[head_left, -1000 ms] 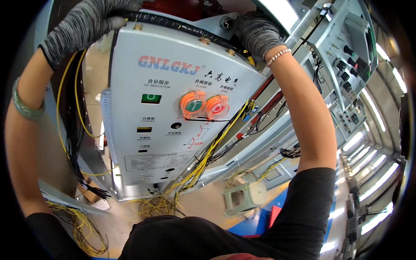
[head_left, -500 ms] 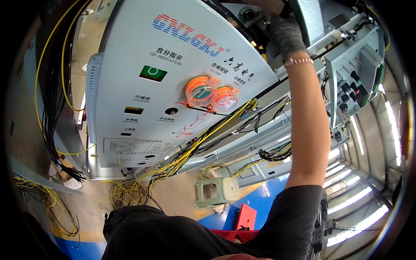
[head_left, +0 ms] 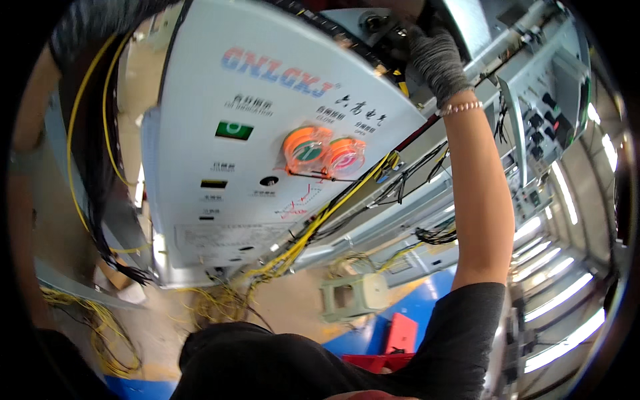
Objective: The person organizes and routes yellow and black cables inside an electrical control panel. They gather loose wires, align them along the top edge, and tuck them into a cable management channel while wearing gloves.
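The right hand [head_left: 437,57], in a grey glove, is raised high, and its fingers are curled over the black cable [head_left: 347,40] along the top edge of the grey box [head_left: 200,193]; whether the cable is pinched cannot be told. The arm is stretched up straight from a dark sleeve. The left hand is out of view; only its arm [head_left: 30,107] is seen at the left edge. Two orange buttons [head_left: 323,152] and a green window [head_left: 234,130] are set on the box front. Yellow wires [head_left: 313,227] are hung below it. A green stool [head_left: 353,295] is seen on the floor.
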{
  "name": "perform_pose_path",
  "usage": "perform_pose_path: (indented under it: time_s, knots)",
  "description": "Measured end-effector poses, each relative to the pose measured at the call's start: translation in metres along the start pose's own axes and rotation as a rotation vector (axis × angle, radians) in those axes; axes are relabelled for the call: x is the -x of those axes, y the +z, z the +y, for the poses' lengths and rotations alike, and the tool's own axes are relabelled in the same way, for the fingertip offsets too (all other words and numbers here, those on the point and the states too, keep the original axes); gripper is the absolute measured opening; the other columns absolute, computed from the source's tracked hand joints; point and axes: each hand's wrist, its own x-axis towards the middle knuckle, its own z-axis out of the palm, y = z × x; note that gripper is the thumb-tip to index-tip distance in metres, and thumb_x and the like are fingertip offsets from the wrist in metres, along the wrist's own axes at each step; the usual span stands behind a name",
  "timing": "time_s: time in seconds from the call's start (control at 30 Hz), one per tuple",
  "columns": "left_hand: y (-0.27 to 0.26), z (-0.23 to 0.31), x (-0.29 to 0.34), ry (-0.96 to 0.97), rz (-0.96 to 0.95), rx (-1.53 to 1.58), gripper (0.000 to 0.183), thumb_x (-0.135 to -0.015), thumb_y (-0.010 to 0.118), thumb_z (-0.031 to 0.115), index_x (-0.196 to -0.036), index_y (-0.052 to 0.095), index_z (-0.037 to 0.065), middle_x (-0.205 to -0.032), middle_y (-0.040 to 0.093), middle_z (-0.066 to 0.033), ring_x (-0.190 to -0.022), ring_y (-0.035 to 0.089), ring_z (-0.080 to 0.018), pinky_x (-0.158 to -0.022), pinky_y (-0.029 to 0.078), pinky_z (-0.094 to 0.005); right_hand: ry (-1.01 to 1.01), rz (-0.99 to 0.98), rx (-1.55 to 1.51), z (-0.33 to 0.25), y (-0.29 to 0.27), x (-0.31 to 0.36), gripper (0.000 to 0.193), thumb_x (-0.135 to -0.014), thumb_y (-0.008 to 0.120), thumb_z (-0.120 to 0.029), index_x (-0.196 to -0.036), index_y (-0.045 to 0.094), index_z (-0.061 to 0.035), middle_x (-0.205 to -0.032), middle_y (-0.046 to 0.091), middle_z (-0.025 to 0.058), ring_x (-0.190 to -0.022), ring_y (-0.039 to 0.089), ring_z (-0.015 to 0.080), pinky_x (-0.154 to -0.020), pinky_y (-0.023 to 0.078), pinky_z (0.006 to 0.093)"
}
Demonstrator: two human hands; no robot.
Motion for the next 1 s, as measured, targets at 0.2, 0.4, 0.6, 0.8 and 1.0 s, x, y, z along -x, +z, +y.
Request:
perform_pose_path:
  time_s: [0.2,0.4,0.6,0.8,1.0]
  knots:
    - [-0.015,0.015,-0.032,0.094,-0.062,-0.011,0.028,-0.086,0.062,0.018,-0.111,0.063,0.007,-0.094,0.066,-0.0135,-0.09,0.063,-0.024,-0.087,0.049,-0.0353,0.047,0.125,-0.099,0.011,0.014,0.035,0.042,-0.089,0.057,-0.03,-0.117,0.05,0.0001,-0.107,0.059,0.0253,-0.104,0.058,0.0324,-0.093,0.046,0.04]
    - [-0.035,0.043,-0.029,-0.183,-0.171,0.12,0.026,-0.087,0.06,0.013,-0.11,0.063,0.003,-0.095,0.066,-0.0168,-0.089,0.064,-0.0261,-0.087,0.049,-0.0349,-0.203,0.025,0.273,-0.013,0.0,0.015,0.03,-0.086,0.055,-0.015,-0.111,0.061,0.0005,-0.108,0.062,0.0237,-0.097,0.063,0.0336,-0.087,0.049,0.0438]
    - [-0.036,0.053,-0.035,-0.21,-0.23,0.003,0.024,-0.084,0.06,0.008,-0.106,0.064,0.0,-0.095,0.066,-0.0173,-0.09,0.064,-0.027,-0.085,0.05,-0.0367,-0.115,0.227,0.359,-0.019,0.014,-0.018,0.033,-0.09,0.051,-0.019,-0.116,0.059,-0.0016,-0.117,0.059,0.0211,-0.106,0.059,0.0309,-0.09,0.048,0.0411]
    - [-0.032,0.051,-0.031,-0.163,-0.18,-0.029,0.027,-0.086,0.06,0.018,-0.109,0.064,0.006,-0.095,0.066,-0.0156,-0.089,0.063,-0.0273,-0.086,0.048,-0.0369,-0.104,0.346,0.35,-0.012,0.023,-0.031,0.037,-0.09,0.049,-0.023,-0.121,0.055,-0.0025,-0.122,0.056,0.0192,-0.111,0.056,0.0319,-0.094,0.045,0.0406]
    - [-0.022,0.043,-0.028,-0.22,-0.134,0.012,0.026,-0.088,0.059,0.015,-0.111,0.064,0.007,-0.101,0.066,-0.0138,-0.094,0.063,-0.0262,-0.089,0.048,-0.035,-0.313,0.103,0.496,-0.004,0.01,-0.017,0.028,-0.086,0.052,-0.011,-0.109,0.063,0.0009,-0.11,0.062,0.0225,-0.096,0.063,0.0328,-0.086,0.051,0.0393]
